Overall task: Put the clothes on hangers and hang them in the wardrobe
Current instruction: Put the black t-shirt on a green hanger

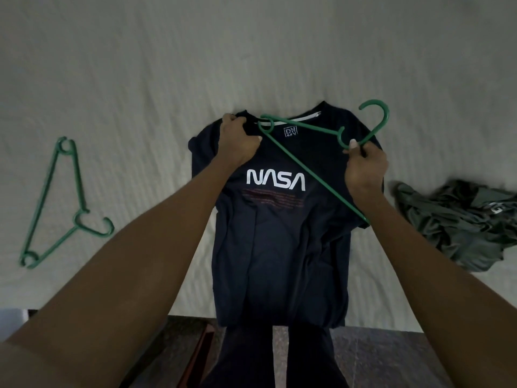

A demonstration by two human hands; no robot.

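A dark navy T-shirt (282,242) with white NASA lettering lies flat on the bed, collar away from me. My left hand (237,141) grips the shirt's left shoulder beside the collar. My right hand (365,169) holds a green plastic hanger (305,163) at the base of its hook. The hanger is tilted over the shirt's chest, with one end at the collar opening near my left hand. Its other end is hidden behind my right wrist.
A second green hanger (56,208) lies on the white bedsheet (134,93) to the left. A crumpled olive-green garment (458,225) sits at the right. The bed's front edge and a dark floor (377,357) are at the bottom.
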